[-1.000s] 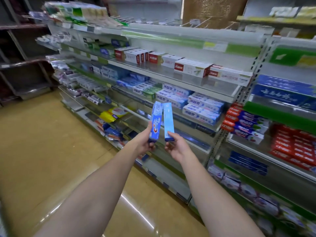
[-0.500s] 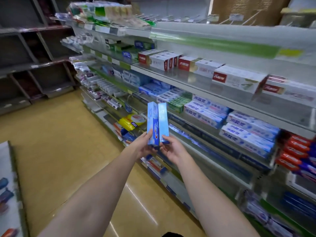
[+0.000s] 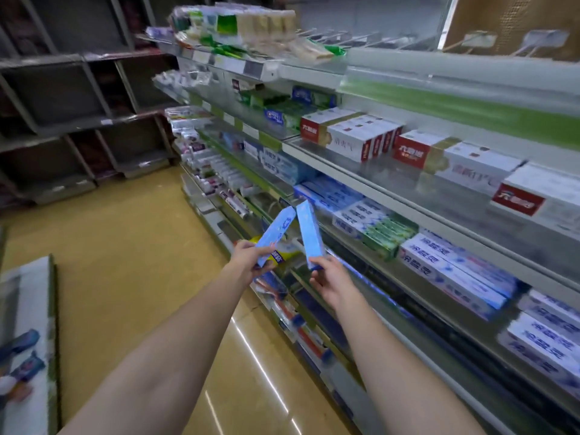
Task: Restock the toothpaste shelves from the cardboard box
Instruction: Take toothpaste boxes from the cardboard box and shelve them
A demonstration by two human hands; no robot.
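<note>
Two blue toothpaste cartons [image 3: 309, 235], one pinched by the left hand [image 3: 251, 257] and one by the right hand [image 3: 326, 279], are hovering before the toothpaste shelves [image 3: 361, 243], likely needing a matching blue row next.

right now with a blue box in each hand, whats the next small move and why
Probably carry the right hand's box forward to the blue boxes on the middle shelf just behind it. The right hand is nearest that matching row, while the left hand holds its box tilted aside.
</note>
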